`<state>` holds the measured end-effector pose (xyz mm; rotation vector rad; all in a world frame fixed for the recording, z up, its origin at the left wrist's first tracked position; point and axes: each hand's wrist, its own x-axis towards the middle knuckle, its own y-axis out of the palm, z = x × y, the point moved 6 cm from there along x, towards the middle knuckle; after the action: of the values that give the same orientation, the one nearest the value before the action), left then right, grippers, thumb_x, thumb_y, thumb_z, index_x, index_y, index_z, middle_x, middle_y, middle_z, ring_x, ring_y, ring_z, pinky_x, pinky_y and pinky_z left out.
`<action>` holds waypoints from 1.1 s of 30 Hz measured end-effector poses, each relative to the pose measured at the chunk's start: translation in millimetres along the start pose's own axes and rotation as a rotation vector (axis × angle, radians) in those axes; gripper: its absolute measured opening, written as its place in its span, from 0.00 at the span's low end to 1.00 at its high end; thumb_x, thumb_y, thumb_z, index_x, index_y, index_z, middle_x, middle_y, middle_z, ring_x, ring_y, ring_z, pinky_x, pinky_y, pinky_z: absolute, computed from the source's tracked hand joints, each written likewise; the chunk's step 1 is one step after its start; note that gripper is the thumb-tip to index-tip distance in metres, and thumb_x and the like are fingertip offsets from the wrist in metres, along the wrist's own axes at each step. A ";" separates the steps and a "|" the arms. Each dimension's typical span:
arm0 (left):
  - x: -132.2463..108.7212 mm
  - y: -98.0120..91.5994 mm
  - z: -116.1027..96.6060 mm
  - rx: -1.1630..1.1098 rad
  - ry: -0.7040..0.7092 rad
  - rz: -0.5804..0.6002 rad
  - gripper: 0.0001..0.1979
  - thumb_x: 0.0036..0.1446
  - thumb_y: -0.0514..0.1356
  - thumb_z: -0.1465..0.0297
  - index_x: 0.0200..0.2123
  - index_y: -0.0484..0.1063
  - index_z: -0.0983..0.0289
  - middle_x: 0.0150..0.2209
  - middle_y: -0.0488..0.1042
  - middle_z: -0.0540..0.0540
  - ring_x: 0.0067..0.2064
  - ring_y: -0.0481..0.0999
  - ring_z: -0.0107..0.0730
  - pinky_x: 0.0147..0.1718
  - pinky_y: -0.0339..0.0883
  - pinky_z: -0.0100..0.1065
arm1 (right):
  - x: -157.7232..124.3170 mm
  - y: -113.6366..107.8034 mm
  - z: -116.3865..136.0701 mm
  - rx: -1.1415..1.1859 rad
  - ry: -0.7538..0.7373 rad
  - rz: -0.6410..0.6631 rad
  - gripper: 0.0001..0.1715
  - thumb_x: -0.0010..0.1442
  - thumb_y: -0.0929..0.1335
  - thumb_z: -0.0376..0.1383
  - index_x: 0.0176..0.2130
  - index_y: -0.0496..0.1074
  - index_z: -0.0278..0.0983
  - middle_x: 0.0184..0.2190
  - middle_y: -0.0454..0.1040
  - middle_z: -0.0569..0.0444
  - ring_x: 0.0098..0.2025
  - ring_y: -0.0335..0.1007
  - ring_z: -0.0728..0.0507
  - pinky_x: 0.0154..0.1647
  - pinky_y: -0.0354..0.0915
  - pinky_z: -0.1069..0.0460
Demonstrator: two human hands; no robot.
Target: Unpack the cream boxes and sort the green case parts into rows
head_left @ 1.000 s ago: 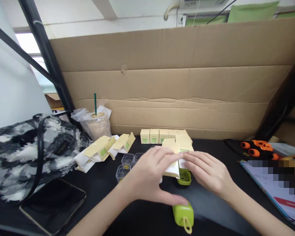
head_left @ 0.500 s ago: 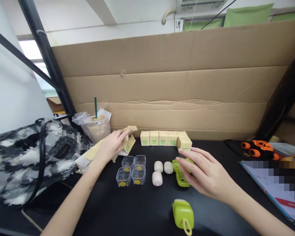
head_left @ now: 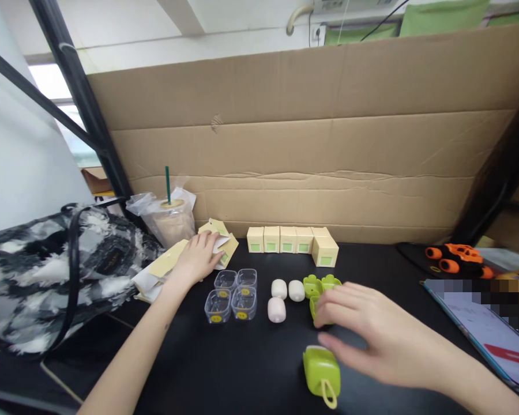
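Observation:
My left hand [head_left: 199, 257] lies on the pile of opened pale yellow cartons [head_left: 168, 262] at the back left, its fingers flat over the cardboard. My right hand [head_left: 363, 325] is open, with fingers and thumb apart. It hovers between the green shell pieces [head_left: 313, 286], which it partly covers, and a closed green case with a yellow loop [head_left: 322, 372] near the front. Left of the shells stand three small, rounded white pieces [head_left: 277, 310], one slightly pinkish. Four-sided clear cups [head_left: 218, 305] with yellow smiley labels form a block left of these.
Several small yellow boxes [head_left: 288, 240] line the back by the cardboard wall [head_left: 311, 150]. A bagged drink [head_left: 173, 222] and a black-and-white bag [head_left: 69, 271] are at left. An orange toy car [head_left: 458, 259] and a tablet-like device [head_left: 480, 334] are at right.
My left hand has lowered onto the carton pile, and the carton piece it held now rests there. My right hand has come down and nearer, away from the yellow boxes.

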<state>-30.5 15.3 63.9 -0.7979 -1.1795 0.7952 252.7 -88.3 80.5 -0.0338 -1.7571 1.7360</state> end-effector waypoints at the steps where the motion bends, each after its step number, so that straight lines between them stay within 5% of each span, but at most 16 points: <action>1: 0.8 0.1 -0.3 0.003 -0.009 -0.017 0.22 0.60 0.47 0.66 0.55 0.60 0.71 0.54 0.65 0.70 0.52 0.67 0.55 0.50 0.60 0.48 | -2.9 5.8 0.1 0.059 0.044 0.105 0.07 0.55 0.70 0.34 0.37 0.69 0.41 0.32 0.73 0.59 0.34 0.71 0.46 0.35 0.65 0.51; 4: 1.7 -1.1 -2.6 -0.002 -0.013 -0.060 0.22 0.59 0.47 0.71 0.57 0.58 0.72 0.55 0.64 0.71 0.54 0.67 0.54 0.51 0.59 0.48 | -13.8 24.7 -0.3 0.149 0.113 0.327 0.29 0.39 0.78 0.36 0.41 0.67 0.44 0.37 0.72 0.60 0.36 0.71 0.44 0.36 0.66 0.51; 6: 2.1 -4.0 -5.9 -0.017 -0.004 -0.085 0.23 0.59 0.48 0.71 0.57 0.57 0.74 0.55 0.65 0.72 0.54 0.66 0.55 0.51 0.59 0.49 | -18.3 36.4 -2.3 0.152 0.135 0.397 0.35 0.35 0.79 0.34 0.43 0.65 0.43 0.38 0.71 0.59 0.35 0.71 0.43 0.34 0.66 0.51; 12: 1.5 -34.6 -38.5 -0.113 0.087 -0.223 0.29 0.62 0.49 0.61 0.61 0.47 0.72 0.59 0.59 0.70 0.60 0.58 0.51 0.56 0.55 0.48 | -16.1 51.9 -4.7 0.134 0.166 0.413 0.34 0.37 0.78 0.34 0.41 0.63 0.41 0.37 0.70 0.58 0.33 0.71 0.43 0.30 0.64 0.52; 16: -13.6 -69.5 -89.1 -0.429 0.337 -0.284 0.25 0.62 0.52 0.64 0.60 0.51 0.62 0.52 0.65 0.63 0.53 0.66 0.44 0.51 0.61 0.46 | -13.1 53.3 -4.2 0.130 0.156 0.396 0.32 0.38 0.78 0.34 0.41 0.63 0.41 0.37 0.71 0.58 0.33 0.72 0.43 0.30 0.64 0.53; 19: -29.2 -80.4 -128.3 -0.713 0.476 -0.107 0.19 0.62 0.52 0.65 0.55 0.58 0.60 0.44 0.70 0.58 0.42 0.71 0.37 0.42 0.65 0.38 | -12.1 52.9 -7.9 0.146 0.148 0.386 0.28 0.40 0.75 0.32 0.41 0.64 0.41 0.35 0.72 0.58 0.32 0.72 0.43 0.30 0.64 0.52; 23: -42.5 -54.9 -153.0 -1.144 0.225 0.313 0.21 0.64 0.46 0.58 0.56 0.55 0.63 0.24 0.66 0.46 0.25 0.66 0.28 0.28 0.60 0.30 | -11.4 41.0 -15.0 0.229 0.132 0.324 0.25 0.39 0.71 0.29 0.40 0.66 0.41 0.33 0.73 0.59 0.32 0.71 0.45 0.33 0.66 0.53; 26: -53.9 -24.7 -164.0 -1.478 0.025 0.575 0.26 0.63 0.42 0.52 0.55 0.55 0.65 0.17 0.60 0.42 0.18 0.58 0.24 0.21 0.53 0.27 | -8.4 21.7 -15.6 0.337 0.064 0.135 0.30 0.40 0.68 0.25 0.45 0.66 0.41 0.41 0.72 0.55 0.42 0.71 0.45 0.44 0.67 0.53; 30: -73.2 -1.0 -189.5 -1.866 -0.018 0.999 0.34 0.57 0.38 0.43 0.36 0.67 0.67 0.15 0.64 0.47 0.14 0.55 0.21 0.15 0.48 0.27 | -5.4 8.7 -14.3 0.365 -0.005 -0.091 0.36 0.43 0.64 0.22 0.52 0.63 0.41 0.47 0.72 0.53 0.52 0.68 0.44 0.53 0.64 0.50; 33: -74.8 -0.5 -196.4 -2.093 -0.053 1.002 0.29 0.56 0.45 0.44 0.30 0.66 0.66 0.17 0.64 0.47 0.15 0.59 0.21 0.16 0.54 0.26 | -4.3 14.3 -14.5 0.328 0.012 -0.107 0.39 0.44 0.63 0.21 0.54 0.61 0.42 0.53 0.69 0.51 0.56 0.64 0.43 0.56 0.63 0.47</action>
<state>146.6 -71.8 -8.5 -3.2222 -1.3351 -0.0529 256.8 -75.8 64.4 0.1866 -1.4192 1.9167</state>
